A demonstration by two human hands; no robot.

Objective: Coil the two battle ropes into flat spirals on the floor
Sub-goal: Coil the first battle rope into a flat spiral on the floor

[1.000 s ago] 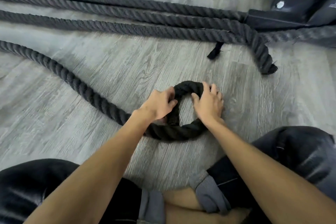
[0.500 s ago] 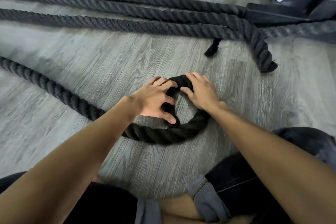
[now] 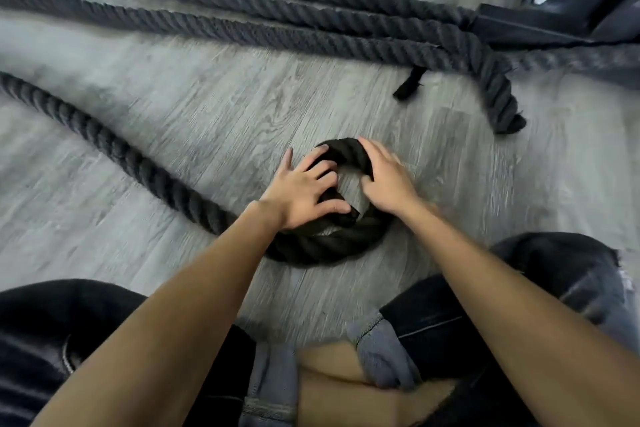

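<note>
Grip closed both sides: left hand (image 3: 304, 191) pinches rope (image 3: 329, 250) at 9 o'clock of its loop, right hand (image 3: 388, 180) curls over 1 | rope on floor (image 3: 207, 107), centre, one turn only (barely begun, I judge) | straight strands (image 3: 277, 28) at 12 left to coil.

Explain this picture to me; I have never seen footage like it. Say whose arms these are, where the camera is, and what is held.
No machine here: a person sits on the floor, and one camera worn on their head looks down at their own arms. The left hand and right hand both curl round the black rope, bending its end into a small loop flat on the floor. The rest of it trails away to the left. Further off lie more rope lengths, uncoiled, beside dark equipment.
</note>
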